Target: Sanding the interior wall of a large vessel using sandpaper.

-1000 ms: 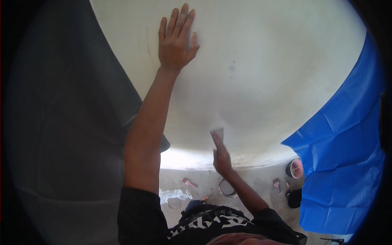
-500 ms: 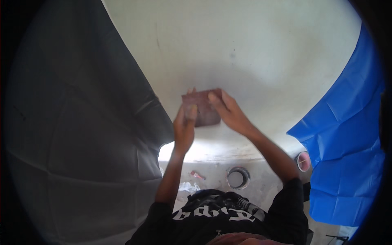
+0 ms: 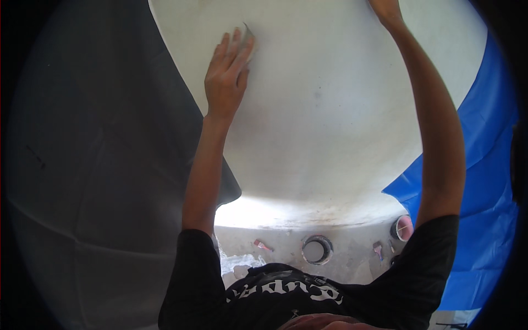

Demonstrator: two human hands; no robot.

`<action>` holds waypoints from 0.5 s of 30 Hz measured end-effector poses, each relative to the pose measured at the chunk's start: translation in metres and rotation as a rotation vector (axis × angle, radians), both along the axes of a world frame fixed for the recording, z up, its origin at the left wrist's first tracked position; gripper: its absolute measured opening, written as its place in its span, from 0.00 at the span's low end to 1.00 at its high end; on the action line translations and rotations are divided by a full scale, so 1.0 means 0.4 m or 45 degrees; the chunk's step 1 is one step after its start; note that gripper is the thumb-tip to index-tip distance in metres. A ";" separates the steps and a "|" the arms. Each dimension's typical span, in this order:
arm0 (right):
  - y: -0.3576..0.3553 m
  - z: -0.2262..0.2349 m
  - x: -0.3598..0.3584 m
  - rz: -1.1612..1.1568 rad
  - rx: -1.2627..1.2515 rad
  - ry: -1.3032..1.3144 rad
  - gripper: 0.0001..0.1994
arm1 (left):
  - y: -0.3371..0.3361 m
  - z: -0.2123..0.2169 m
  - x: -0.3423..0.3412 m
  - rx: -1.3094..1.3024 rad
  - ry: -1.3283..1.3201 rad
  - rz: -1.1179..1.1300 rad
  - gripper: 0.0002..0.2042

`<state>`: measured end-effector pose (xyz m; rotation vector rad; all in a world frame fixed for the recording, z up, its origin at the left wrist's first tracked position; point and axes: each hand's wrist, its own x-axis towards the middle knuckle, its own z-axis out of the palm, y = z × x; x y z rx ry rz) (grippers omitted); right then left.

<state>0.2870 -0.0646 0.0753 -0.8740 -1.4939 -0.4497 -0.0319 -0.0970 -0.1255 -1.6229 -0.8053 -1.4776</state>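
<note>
Fingers of the left hand lay over a thin, greyish, flexible sheet on a broad, curved, off-white surface.
Nearly straight and slightly parted, they probably spread pressure evenly against the curve; whether they also pinched the sheet could not be told. The right hand reached the upper edge of view, its fingers cut off, their hold unknown. Large pale lettering crossed the black cloth shirt; no other writing was readable.
</note>
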 end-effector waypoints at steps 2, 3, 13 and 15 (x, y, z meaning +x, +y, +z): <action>0.079 -0.029 0.033 0.041 0.056 0.139 0.25 | 0.044 -0.012 0.020 -0.205 0.106 -0.186 0.30; 0.135 -0.031 0.083 0.000 0.105 0.230 0.24 | 0.067 -0.024 0.040 -0.195 0.095 -0.204 0.30; 0.185 -0.085 -0.005 -0.351 0.816 0.059 0.19 | 0.160 -0.169 0.076 -0.346 0.101 0.264 0.36; 0.181 -0.084 0.005 -0.391 0.755 0.054 0.19 | 0.172 -0.188 0.081 -0.315 0.074 0.278 0.40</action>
